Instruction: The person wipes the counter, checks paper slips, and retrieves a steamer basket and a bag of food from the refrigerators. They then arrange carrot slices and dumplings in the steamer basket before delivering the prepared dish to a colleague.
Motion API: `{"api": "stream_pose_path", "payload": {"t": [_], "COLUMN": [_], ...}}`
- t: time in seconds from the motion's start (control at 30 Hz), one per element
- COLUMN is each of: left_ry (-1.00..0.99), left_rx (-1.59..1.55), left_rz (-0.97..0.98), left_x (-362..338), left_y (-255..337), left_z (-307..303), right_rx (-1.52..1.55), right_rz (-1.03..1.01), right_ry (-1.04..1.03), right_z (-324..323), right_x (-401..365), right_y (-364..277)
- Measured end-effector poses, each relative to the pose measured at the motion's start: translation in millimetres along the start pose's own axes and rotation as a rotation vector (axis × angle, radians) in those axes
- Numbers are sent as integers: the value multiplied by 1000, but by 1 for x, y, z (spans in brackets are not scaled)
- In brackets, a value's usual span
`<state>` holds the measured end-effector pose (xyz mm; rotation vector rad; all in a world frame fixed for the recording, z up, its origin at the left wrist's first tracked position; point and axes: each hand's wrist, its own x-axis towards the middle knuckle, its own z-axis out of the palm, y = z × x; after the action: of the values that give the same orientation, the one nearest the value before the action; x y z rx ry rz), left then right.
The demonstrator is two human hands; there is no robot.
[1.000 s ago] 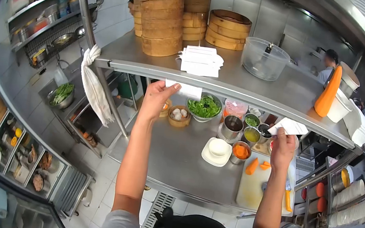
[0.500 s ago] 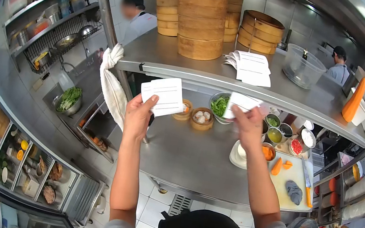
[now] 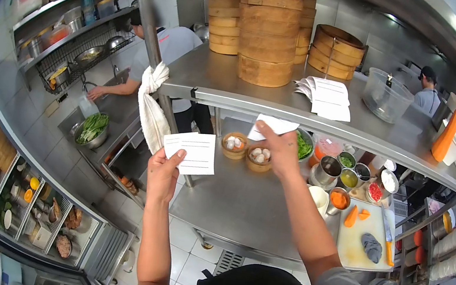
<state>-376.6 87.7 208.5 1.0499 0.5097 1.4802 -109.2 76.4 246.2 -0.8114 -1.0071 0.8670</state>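
My left hand [image 3: 163, 174] pinches a few white paper slips [image 3: 193, 154] with printed lines, thumb on top, over the left end of the steel counter. Between the fingers of my right hand [image 3: 279, 148] is another white slip [image 3: 266, 127], seen at an angle. Just below that hand's slip, two small bamboo steamers hold round white pieces: the left steamer [image 3: 234, 145] and the right steamer [image 3: 259, 158]. Beside them stands a bowl of green leaves [image 3: 303, 146], partly hidden by my right hand. More slips [image 3: 323, 98] hang on a spike on the upper shelf.
Stacked bamboo steamers [image 3: 266, 35] and a clear tub [image 3: 387, 96] stand on the upper shelf [image 3: 214, 80]. A cutting board [image 3: 352, 246] carries carrot pieces and a knife [image 3: 387, 234]. A towel [image 3: 152, 106] hangs at the post. A co-worker [image 3: 175, 44] reaches into the left sink.
My right hand has moved left with its slip, nearer to my left hand, which is slightly lower. The co-worker at the left now bends with an arm over the sink.
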Motion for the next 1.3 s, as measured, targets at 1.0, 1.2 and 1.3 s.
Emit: {"api": "stream_pose_path", "payload": {"t": [1.0,1.2,1.3], "left_ry": [-122,-186,-248], "left_rx": [28,14,11], "left_rz": [-291,-395,-432], "left_x": [-19,-19,-18], "left_y": [-69,-63,-67], "left_z": [45,42,42], "right_rx": [-118,-138,-84], "right_rz": [247,187,247], "right_ry": [-157,-129,-127], "right_z": [-35,-49,-51], "right_x": [-83,-86,-88], "right_y": [46,25,22]}}
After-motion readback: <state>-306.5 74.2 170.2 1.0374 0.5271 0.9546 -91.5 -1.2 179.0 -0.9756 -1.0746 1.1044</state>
